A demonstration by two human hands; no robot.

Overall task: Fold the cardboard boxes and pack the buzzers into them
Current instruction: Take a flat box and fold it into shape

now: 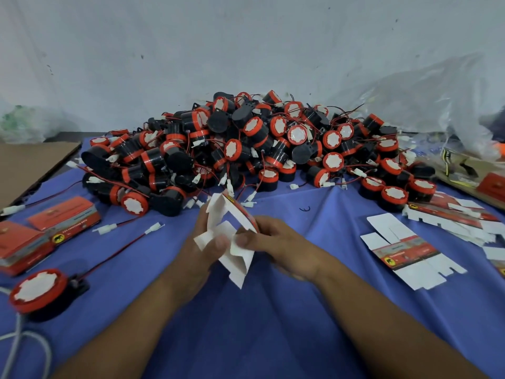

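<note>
Both hands hold a partly opened cardboard box (226,231), white inside and red outside, above the blue cloth at centre. My left hand (203,250) grips its left side with the thumb on a white flap. My right hand (269,242) pinches the right edge and a flap. Behind it lies a big pile of black and red buzzers (246,143) with red wires. One buzzer (38,291) lies alone at the near left. Flat unfolded boxes (407,253) lie to the right.
Folded red boxes (64,217) lie at the left on the blue cloth (273,324). A brown cardboard sheet (30,162) sits at far left. Clear plastic bags (426,97) are heaped at back right. A white cable (19,340) loops at bottom left.
</note>
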